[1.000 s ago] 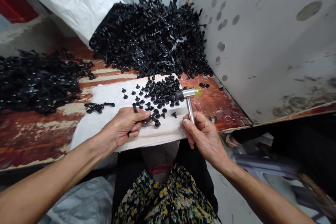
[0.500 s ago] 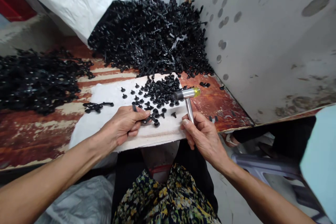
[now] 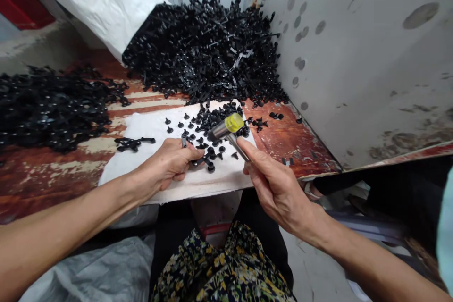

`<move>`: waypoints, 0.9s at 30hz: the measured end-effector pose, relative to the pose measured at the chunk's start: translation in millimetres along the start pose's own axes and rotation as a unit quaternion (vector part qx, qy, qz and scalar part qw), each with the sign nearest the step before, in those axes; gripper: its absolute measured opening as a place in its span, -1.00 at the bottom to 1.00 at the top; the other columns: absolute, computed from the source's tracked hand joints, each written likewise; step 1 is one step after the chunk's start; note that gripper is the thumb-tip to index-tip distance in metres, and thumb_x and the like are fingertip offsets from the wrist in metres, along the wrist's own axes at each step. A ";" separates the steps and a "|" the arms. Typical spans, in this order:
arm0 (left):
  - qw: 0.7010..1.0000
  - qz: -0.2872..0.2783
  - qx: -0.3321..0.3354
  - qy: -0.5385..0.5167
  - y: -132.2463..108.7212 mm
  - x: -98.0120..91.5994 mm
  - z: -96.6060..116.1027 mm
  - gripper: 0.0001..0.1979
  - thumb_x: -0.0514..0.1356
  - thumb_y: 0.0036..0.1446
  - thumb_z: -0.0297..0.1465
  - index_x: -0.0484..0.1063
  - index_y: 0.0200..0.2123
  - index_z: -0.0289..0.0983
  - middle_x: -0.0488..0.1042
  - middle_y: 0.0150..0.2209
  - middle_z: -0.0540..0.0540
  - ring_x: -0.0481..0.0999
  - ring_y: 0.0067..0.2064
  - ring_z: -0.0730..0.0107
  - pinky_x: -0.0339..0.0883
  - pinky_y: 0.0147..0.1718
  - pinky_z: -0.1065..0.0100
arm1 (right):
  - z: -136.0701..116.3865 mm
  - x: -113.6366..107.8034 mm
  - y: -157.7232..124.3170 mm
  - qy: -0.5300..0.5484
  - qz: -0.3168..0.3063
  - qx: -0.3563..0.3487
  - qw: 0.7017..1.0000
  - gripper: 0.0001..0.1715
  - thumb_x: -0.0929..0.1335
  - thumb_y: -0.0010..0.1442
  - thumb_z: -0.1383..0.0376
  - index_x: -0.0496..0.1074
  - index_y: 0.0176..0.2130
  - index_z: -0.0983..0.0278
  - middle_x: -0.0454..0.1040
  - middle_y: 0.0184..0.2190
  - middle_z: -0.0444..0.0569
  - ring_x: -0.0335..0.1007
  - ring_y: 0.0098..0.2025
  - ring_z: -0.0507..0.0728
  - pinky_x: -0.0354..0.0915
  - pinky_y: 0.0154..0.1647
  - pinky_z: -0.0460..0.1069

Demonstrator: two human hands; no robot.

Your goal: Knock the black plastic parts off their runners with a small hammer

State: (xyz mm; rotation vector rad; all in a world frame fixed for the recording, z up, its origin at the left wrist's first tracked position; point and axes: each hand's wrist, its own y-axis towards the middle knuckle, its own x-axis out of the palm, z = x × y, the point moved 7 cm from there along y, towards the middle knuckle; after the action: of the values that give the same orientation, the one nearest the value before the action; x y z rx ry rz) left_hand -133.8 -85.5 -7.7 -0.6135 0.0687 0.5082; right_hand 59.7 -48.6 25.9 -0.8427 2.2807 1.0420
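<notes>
My left hand point(image 3: 175, 160) pinches a black plastic strip point(image 3: 201, 159) low over the white cloth point(image 3: 198, 181). One end of the strip sticks up behind my fingers, and its other end lies at a round black piece point(image 3: 211, 168). My right hand point(image 3: 271, 177) is wrapped round the handle of a small hammer point(image 3: 226, 127), index finger along the metal. The hammer has a yellow face on one side and a dark face on the other, tilted down to the left above small black round pieces point(image 3: 180, 125) scattered on the cloth.
A large heap of black parts point(image 3: 212, 47) spills from a white sack point(image 3: 102, 0) at the back. Another black heap point(image 3: 49, 108) lies left. Joined black parts point(image 3: 134, 144) rest at the cloth's left side. A grey spotted panel point(image 3: 354, 56) stands on the right.
My right hand has moved the hammer leftward, and its head has tilted, dark face now lower and nearer the strip. My left hand has stayed nearly in place, holding the strip.
</notes>
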 end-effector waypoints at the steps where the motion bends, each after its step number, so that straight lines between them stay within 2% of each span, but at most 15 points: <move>1: 1.000 -0.005 0.008 -0.001 0.1 -0.2 -0.1 -0.75 0.27 0.03 -0.53 0.29 -0.60 -0.28 0.27 -0.75 0.05 -0.06 -0.78 0.71 -0.27 -0.79 0.57 | -0.1 1.6 -0.4 -0.028 -0.024 -0.004 0.999 -0.33 0.15 0.29 0.49 0.14 0.35 0.27 0.49 -0.23 0.06 0.40 -0.34 0.09 0.45 -0.27 0.04; 4: 0.999 -0.021 0.032 0.005 0.7 -0.5 -0.1 -0.77 0.28 0.02 -0.50 0.31 -0.60 -0.29 0.28 -0.73 0.04 -0.04 -0.78 0.70 -0.25 -0.79 0.56 | -0.5 2.1 -1.9 -0.082 -0.068 0.004 0.994 -0.33 0.15 0.30 0.48 0.15 0.35 0.22 0.45 -0.34 0.00 0.32 -0.45 0.08 0.43 -0.40 0.02; 8: 1.000 -0.015 0.023 0.011 -0.5 -1.2 -0.6 -0.73 0.29 -0.01 -0.50 0.27 -0.63 -0.28 0.23 -0.75 0.06 -0.03 -0.77 0.69 -0.25 -0.78 0.55 | -14.5 -12.9 -0.7 -0.053 0.009 -0.034 0.998 -0.31 0.15 0.32 0.50 0.08 0.37 0.21 0.45 -0.32 0.01 0.37 -0.37 0.10 0.44 -0.28 0.01; 9: 1.000 -0.010 0.018 0.010 -1.3 -1.3 -0.6 -0.73 0.29 -0.01 -0.51 0.26 -0.63 -0.28 0.24 -0.75 0.06 -0.04 -0.77 0.70 -0.25 -0.78 0.56 | -16.1 -13.4 -0.3 -0.062 0.013 -0.040 0.997 -0.31 0.15 0.32 0.50 0.08 0.37 0.24 0.45 -0.32 0.03 0.38 -0.36 0.10 0.45 -0.30 0.01; 13: 1.000 -0.013 0.024 0.003 -2.8 0.5 -0.9 -0.79 0.27 0.01 -0.50 0.29 -0.58 -0.29 0.34 -0.70 0.02 -0.01 -0.75 0.70 -0.23 -0.77 0.58 | -9.3 -0.6 0.3 -0.126 -0.079 -0.028 0.988 -0.33 0.14 0.27 0.50 0.18 0.33 0.30 0.46 -0.33 0.04 0.37 -0.44 0.10 0.44 -0.42 0.00; 14: 0.999 -0.015 0.031 0.004 -2.6 0.8 -1.2 -0.81 0.26 0.01 -0.49 0.31 -0.56 -0.30 0.37 -0.68 0.00 -0.01 -0.75 0.70 -0.22 -0.77 0.58 | -8.6 -1.0 0.4 -0.122 -0.078 -0.028 0.989 -0.32 0.15 0.28 0.50 0.17 0.34 0.27 0.47 -0.32 0.03 0.38 -0.43 0.10 0.45 -0.41 0.00; 18: 0.999 -0.015 0.030 0.008 -1.6 0.8 -3.8 -0.78 0.27 0.02 -0.47 0.28 -0.57 -0.30 0.39 -0.66 -0.01 -0.03 -0.74 0.71 -0.22 -0.77 0.58 | -14.4 -14.6 -0.6 -0.078 0.024 -0.057 0.995 -0.23 0.15 0.30 0.51 -0.03 0.41 0.18 0.47 -0.28 0.02 0.40 -0.35 0.09 0.46 -0.29 0.00; 19: 1.000 -0.013 0.023 0.009 -1.7 1.0 -4.4 -0.78 0.27 0.03 -0.47 0.28 -0.57 -0.29 0.38 -0.67 0.00 -0.04 -0.75 0.71 -0.23 -0.77 0.58 | -14.3 -12.5 -1.1 -0.086 0.016 -0.060 0.994 -0.22 0.15 0.30 0.51 -0.05 0.42 0.18 0.47 -0.29 0.02 0.40 -0.37 0.09 0.46 -0.31 0.00; 22: 1.000 -0.002 0.002 0.014 -1.9 1.3 -5.6 -0.77 0.24 0.07 -0.49 0.26 -0.56 -0.28 0.35 -0.70 0.02 -0.08 -0.76 0.72 -0.25 -0.77 0.58 | -7.8 0.5 -2.8 -0.107 -0.061 -0.045 0.991 -0.26 0.14 0.30 0.50 0.02 0.40 0.18 0.48 -0.30 0.01 0.40 -0.42 0.09 0.47 -0.36 0.02; 23: 1.000 -0.002 -0.002 0.014 -1.7 2.0 -5.8 -0.76 0.23 0.08 -0.50 0.25 -0.56 -0.28 0.34 -0.70 0.03 -0.08 -0.76 0.72 -0.25 -0.77 0.58 | -6.3 1.1 -3.1 -0.098 -0.063 -0.040 0.992 -0.27 0.14 0.31 0.49 0.03 0.40 0.17 0.49 -0.29 0.01 0.41 -0.40 0.10 0.48 -0.32 0.03; 25: 1.000 -0.006 -0.004 0.012 -1.1 3.8 -5.8 -0.76 0.23 0.09 -0.50 0.25 -0.56 -0.29 0.36 -0.69 0.02 -0.07 -0.76 0.73 -0.25 -0.78 0.58 | -4.7 -3.3 -3.3 -0.071 -0.028 -0.030 0.997 -0.28 0.14 0.33 0.49 0.00 0.40 0.15 0.50 -0.23 0.03 0.44 -0.32 0.10 0.49 -0.23 0.05; 27: 1.000 -0.013 -0.003 0.009 -1.3 4.9 -4.9 -0.77 0.24 0.09 -0.50 0.25 -0.55 -0.29 0.32 -0.70 0.05 -0.08 -0.76 0.73 -0.25 -0.79 0.58 | -3.9 -2.3 -3.8 -0.069 -0.024 -0.027 0.997 -0.27 0.14 0.31 0.50 0.01 0.40 0.17 0.50 -0.24 0.04 0.45 -0.32 0.11 0.49 -0.25 0.05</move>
State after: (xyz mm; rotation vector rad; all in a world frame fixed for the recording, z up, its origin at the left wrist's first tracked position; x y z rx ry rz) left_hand -128.4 -87.0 -12.0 -0.6243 0.0770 0.4773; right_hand 63.3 -52.9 27.8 -0.8171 2.1157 1.1091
